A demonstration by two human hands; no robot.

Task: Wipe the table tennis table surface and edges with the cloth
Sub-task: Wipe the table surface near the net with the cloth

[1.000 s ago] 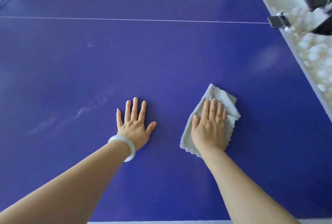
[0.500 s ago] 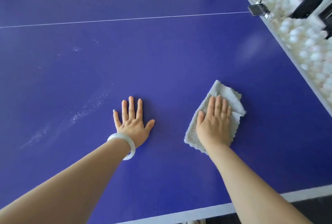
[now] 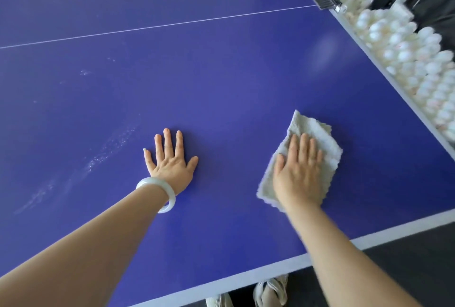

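A blue table tennis table [image 3: 221, 80] fills the view, with a thin white centre line across its far part. A folded grey-white cloth [image 3: 317, 139] lies flat on it at the right. My right hand [image 3: 299, 173] presses down on the cloth with straight fingers, covering its near half. My left hand [image 3: 171, 159] rests flat on the bare surface to the left, fingers spread, a pale bangle on the wrist. Dusty white smears [image 3: 108, 151] streak the surface left of my left hand.
The table's white near edge [image 3: 246, 276] runs along the bottom, with dark floor and my shoes [image 3: 270, 289] below it. Along the right edge [image 3: 384, 68] is a heap of several white balls [image 3: 403, 53] and a metal clamp [image 3: 328, 1].
The view has tilted, so the near edge and the floor show more. My right hand and cloth have slid slightly right and nearer the edge. My left hand stays put.
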